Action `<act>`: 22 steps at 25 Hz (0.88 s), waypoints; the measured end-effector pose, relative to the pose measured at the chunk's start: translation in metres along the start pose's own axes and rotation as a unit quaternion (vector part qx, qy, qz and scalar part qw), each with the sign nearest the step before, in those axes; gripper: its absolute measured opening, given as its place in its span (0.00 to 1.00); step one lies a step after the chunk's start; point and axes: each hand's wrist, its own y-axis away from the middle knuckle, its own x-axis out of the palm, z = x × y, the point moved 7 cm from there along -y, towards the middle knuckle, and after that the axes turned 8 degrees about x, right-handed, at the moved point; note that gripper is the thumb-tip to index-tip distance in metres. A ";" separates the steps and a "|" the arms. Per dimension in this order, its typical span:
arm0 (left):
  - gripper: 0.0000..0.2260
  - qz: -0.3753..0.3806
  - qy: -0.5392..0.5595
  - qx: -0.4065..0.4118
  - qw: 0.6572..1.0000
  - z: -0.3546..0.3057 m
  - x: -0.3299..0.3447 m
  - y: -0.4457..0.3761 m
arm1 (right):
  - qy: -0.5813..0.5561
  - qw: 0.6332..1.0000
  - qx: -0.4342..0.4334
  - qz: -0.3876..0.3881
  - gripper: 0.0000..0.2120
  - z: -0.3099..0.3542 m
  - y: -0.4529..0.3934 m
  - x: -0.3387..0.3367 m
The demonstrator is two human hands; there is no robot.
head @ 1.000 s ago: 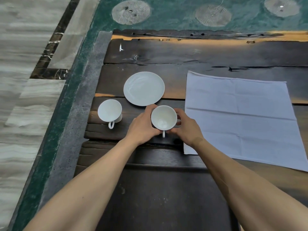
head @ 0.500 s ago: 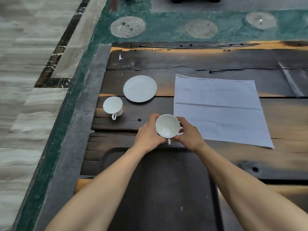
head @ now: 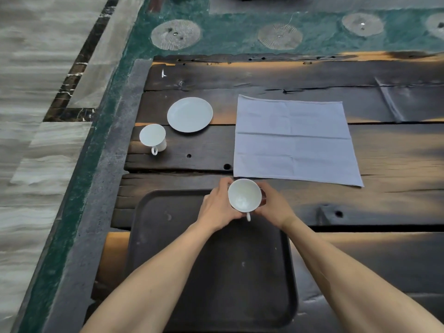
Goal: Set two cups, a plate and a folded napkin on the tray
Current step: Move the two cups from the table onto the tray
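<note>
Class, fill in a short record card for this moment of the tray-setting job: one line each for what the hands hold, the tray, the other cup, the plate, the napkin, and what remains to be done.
held: white cup, gripped by left hand and right hand
tray: dark, nothing resting on it yet
second cup: on the table, left of the plate
plate: on the table, empty
napkin: spread flat, unfolded
remaining: set down both cups, plate; fold napkin

White cups, white plate, pale grey napkin, black tray.
</note>
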 end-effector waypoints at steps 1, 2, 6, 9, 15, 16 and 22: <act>0.37 0.005 0.002 -0.003 1.000 0.000 0.007 0.002 | -0.007 1.000 0.002 0.001 0.32 -0.006 0.002 0.000; 0.36 0.010 0.005 -0.005 1.000 0.000 0.013 0.004 | -0.008 1.000 0.002 0.002 0.32 -0.012 0.004 -0.001; 0.36 0.013 0.016 -0.026 0.999 0.004 0.032 0.009 | 0.012 1.000 0.005 0.007 0.31 -0.029 0.004 0.000; 0.36 0.009 0.017 -0.042 0.999 0.010 0.044 0.011 | 0.015 1.000 0.014 0.020 0.32 -0.039 0.000 0.003; 0.35 -0.002 0.012 -0.058 0.998 0.017 0.056 0.009 | 0.027 0.999 0.014 0.030 0.31 -0.050 -0.007 0.006; 0.35 -0.004 0.009 -0.059 0.998 0.018 0.057 0.009 | 0.030 0.999 0.015 0.031 0.31 -0.052 -0.008 0.007; 0.36 -0.009 0.011 -0.062 0.998 0.023 0.063 0.009 | 0.032 0.999 0.024 0.032 0.29 -0.058 -0.011 0.009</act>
